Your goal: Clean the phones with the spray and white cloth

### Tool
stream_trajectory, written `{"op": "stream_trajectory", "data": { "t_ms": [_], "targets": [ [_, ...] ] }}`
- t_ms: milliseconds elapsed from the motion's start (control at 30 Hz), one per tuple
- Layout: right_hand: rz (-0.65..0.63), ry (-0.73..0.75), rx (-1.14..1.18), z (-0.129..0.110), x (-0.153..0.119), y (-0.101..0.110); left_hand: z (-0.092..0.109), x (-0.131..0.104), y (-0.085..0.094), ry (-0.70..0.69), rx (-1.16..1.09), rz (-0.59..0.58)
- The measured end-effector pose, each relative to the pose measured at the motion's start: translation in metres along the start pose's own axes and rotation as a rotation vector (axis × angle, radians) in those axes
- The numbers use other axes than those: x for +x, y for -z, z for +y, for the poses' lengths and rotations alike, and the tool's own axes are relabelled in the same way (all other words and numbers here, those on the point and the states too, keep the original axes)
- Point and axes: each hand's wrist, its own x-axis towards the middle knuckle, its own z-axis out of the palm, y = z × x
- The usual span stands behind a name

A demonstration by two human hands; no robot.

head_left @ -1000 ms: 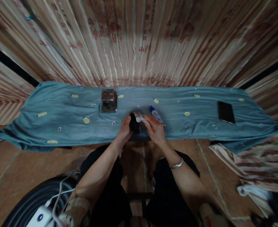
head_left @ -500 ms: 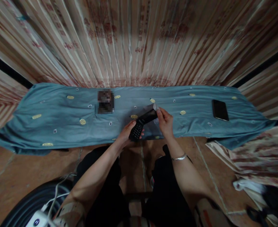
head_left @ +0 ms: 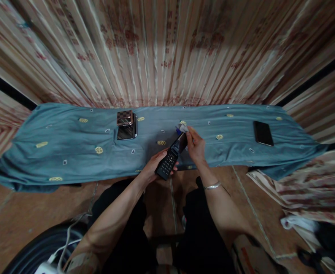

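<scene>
My left hand (head_left: 155,164) is wrapped round the keypad half of an open black flip phone (head_left: 166,165), held tilted above the near edge of the cloth-covered table. The phone's screen half leans away to the upper right. At that upper end, my right hand (head_left: 196,144) pinches a small whitish, film-like piece (head_left: 184,128) between thumb and fingertips. A dark blue bit (head_left: 178,131) shows beside it; whether the two are joined I cannot tell. The fingers partly hide the top of the screen half.
A teal patterned cloth (head_left: 78,152) covers the narrow table. On its left lie a dark shiny phone-like slab (head_left: 125,133) and a brown checkered case (head_left: 124,117). A black flat device (head_left: 263,133) lies at right. Curtains (head_left: 156,57) hang behind. A white cable (head_left: 67,238) runs at lower left.
The phone's keypad now faces me more, and its screen half has swung more upright. My right hand has shifted slightly left with the whitish piece, and the blue bit has come into view.
</scene>
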Motion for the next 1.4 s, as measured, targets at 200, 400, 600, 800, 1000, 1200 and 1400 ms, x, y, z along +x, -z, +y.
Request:
{"op": "stream_trajectory", "data": {
  "t_ms": [200, 400, 600, 800, 1000, 1200, 1400],
  "targets": [
    [-0.057, 0.131, -0.105, 0.004, 0.002, -0.007, 0.003, -0.002, 0.002, 0.006, -0.022, 0.008],
    [-0.11, 0.151, -0.081, -0.002, 0.0, -0.013, 0.006, -0.004, 0.003, -0.013, -0.041, 0.032],
    [-0.203, 0.159, -0.037, -0.012, -0.007, -0.022, 0.007, -0.001, 0.006, -0.039, -0.065, 0.091],
    [-0.283, 0.185, -0.017, -0.024, -0.016, -0.03, 0.007, 0.002, 0.009, -0.09, -0.086, 0.148],
    [-0.344, 0.201, 0.034, -0.037, -0.024, -0.034, 0.008, 0.005, 0.008, -0.183, -0.074, 0.231],
    [-0.412, 0.215, 0.072, -0.044, -0.032, -0.036, 0.006, 0.012, 0.015, -0.295, -0.059, 0.302],
    [-0.449, 0.188, 0.045, -0.043, -0.036, -0.038, 0.005, 0.016, 0.017, -0.383, -0.01, 0.323]
  ]
}}
